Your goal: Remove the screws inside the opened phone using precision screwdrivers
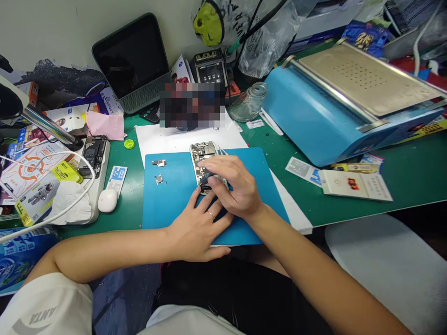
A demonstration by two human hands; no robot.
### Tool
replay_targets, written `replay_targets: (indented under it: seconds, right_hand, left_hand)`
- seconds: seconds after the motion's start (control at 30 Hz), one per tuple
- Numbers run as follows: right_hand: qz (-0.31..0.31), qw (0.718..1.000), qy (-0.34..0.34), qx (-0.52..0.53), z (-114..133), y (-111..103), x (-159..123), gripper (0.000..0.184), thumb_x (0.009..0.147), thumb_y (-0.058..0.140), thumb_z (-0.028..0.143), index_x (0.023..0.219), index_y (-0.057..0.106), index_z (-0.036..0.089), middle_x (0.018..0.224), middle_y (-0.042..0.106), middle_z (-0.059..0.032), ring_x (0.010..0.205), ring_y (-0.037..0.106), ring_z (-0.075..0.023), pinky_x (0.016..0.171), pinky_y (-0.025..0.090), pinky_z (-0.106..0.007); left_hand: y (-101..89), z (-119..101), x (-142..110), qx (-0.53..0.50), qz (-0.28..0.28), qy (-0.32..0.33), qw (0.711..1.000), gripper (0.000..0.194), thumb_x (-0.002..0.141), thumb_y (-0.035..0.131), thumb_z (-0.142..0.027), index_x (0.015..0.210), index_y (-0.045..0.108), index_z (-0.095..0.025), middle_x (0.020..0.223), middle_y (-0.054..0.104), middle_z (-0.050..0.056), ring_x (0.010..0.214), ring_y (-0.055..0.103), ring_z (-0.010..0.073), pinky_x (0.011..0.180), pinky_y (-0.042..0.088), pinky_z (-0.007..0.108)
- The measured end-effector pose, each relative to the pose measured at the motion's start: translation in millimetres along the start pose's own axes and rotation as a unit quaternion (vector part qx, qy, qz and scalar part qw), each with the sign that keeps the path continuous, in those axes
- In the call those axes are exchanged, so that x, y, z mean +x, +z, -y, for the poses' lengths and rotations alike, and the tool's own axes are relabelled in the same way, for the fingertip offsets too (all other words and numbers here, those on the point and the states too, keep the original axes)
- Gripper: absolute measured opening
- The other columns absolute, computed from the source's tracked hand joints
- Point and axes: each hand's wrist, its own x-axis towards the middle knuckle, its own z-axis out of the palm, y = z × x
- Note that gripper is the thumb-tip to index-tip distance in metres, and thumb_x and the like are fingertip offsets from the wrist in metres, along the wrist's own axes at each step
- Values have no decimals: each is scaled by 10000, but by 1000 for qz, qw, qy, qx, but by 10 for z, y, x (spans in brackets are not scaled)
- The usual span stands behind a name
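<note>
An opened smartphone (203, 151) lies on a blue mat (164, 204), its inner parts bare. My left hand (199, 225), with a ring on one finger, rests on the mat with its fingers spread. Its fingertips touch the phone's lower edge. Over the phone, my right hand (237, 186) is closed, with thumb and fingers around a small dark tool (208, 177) whose kind I cannot make out. The hand covers the phone's right side. To the left on the mat lie a small metal bracket (159, 163) and a small metal part (159, 179) with tiny bits beside it.
A blue machine (303, 116) with a metal plate stands at right, near a glass jar (249, 102) and a cigarette-like box (356, 184). A dark screen (131, 60) leans behind. At left are a white earbud case (107, 200), a white cable (84, 190) and boxes.
</note>
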Motion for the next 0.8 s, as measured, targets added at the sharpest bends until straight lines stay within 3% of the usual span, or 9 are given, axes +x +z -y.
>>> replay_targets:
  seconds: [0.23,0.8]
  right_hand:
    - [5,1000,13,7,32,4,20,459,947,550,105,1358,553,310,953,777,-16,884,717,-198,831,589,-395]
    - [2,1000,-17,-12,22,29,23,529,913,583,52,1393,519,264,917,751,-37,857,700,-198,783,600,-377]
  left_hand:
    - [-5,2,5,-1,8,-2,1000,714,924,571,-599,1434,499,-106,1490,477,242,1455,341,467,1199,191,696]
    - [-9,-4,6,11,5,5,1000,664,935,552,-601,1364,545,-94,1454,495,261,1443,346,499,1188,191,712]
